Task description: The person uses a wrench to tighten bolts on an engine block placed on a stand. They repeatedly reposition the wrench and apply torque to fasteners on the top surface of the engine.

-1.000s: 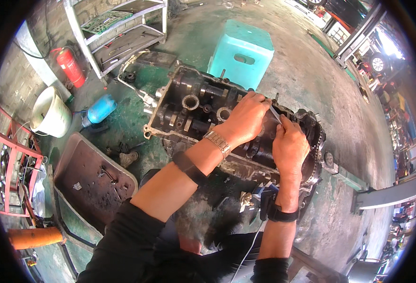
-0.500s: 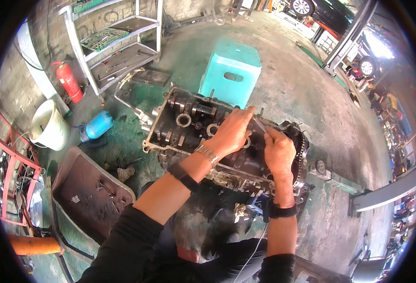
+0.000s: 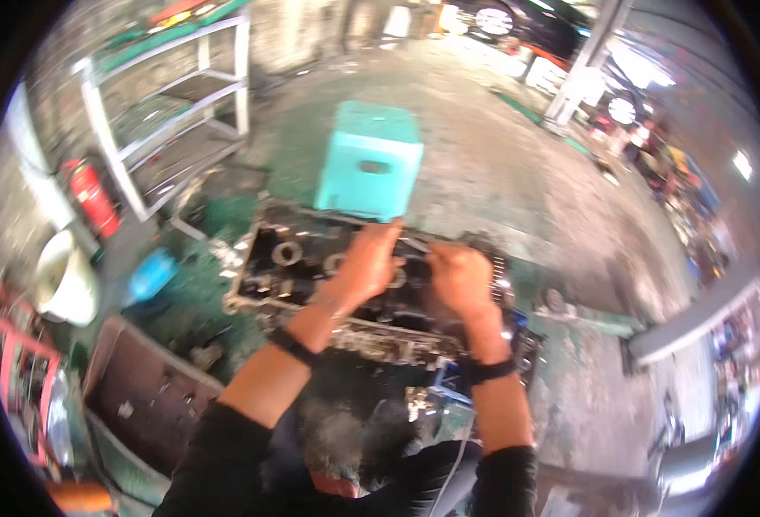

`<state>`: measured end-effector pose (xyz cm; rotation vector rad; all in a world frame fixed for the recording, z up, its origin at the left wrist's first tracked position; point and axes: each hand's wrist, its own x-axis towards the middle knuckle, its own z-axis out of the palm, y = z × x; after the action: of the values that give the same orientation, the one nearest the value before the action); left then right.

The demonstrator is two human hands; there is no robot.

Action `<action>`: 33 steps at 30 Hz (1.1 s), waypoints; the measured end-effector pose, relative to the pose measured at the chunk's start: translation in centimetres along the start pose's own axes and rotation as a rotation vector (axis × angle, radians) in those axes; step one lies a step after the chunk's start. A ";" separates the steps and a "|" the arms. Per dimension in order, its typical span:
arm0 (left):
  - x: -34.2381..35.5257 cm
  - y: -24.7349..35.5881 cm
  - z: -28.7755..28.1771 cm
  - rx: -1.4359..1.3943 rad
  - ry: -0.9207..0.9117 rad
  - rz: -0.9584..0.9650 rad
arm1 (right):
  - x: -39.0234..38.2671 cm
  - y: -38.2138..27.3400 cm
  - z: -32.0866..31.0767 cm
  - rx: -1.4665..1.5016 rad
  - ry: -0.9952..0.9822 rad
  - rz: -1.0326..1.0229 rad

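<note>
A greasy engine cylinder head (image 3: 255, 280) lies lengthwise before me, its round openings facing up and a toothed chain (image 3: 499, 271) at its right end. My right hand (image 3: 464, 280) is closed around one end of a slim grey metal tool (image 3: 416, 245), perhaps a wrench, over the right half of the engine part. At the tool's other end are the fingers of my left hand (image 3: 367, 265), bent against it near the far edge. Motion blur and the hand itself hide the tool's tip and what it touches.
A turquoise plastic stool (image 3: 371, 164) stands just beyond the engine part. On the left are a brown tray (image 3: 139, 405) with small metal pieces, a blue container (image 3: 151, 276), a pale bucket (image 3: 68, 280), a red fire extinguisher (image 3: 93, 198) and a metal shelf rack (image 3: 160, 121).
The whole view has shifted, so the engine part and stool appear farther left, and the picture has blurred. Both hands keep their places on the tool, over the same part of the engine.
</note>
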<state>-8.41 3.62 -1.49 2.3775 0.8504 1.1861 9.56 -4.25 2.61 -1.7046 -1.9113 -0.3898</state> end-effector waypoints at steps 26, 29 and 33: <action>0.6 0.9 -0.3 0.017 -0.071 -0.064 | 1.2 1.7 0.3 0.024 -0.033 -0.031; 0.6 0.9 -0.3 0.024 -0.080 -0.087 | 1.2 1.8 0.2 0.026 -0.050 -0.024; 0.7 1.1 -0.4 0.021 -0.089 -0.101 | 0.6 1.1 0.6 0.058 -0.058 0.023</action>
<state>-8.03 3.28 -0.29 2.3548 0.9454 1.0289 10.52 -3.29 2.31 -1.7156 -1.9231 -0.2766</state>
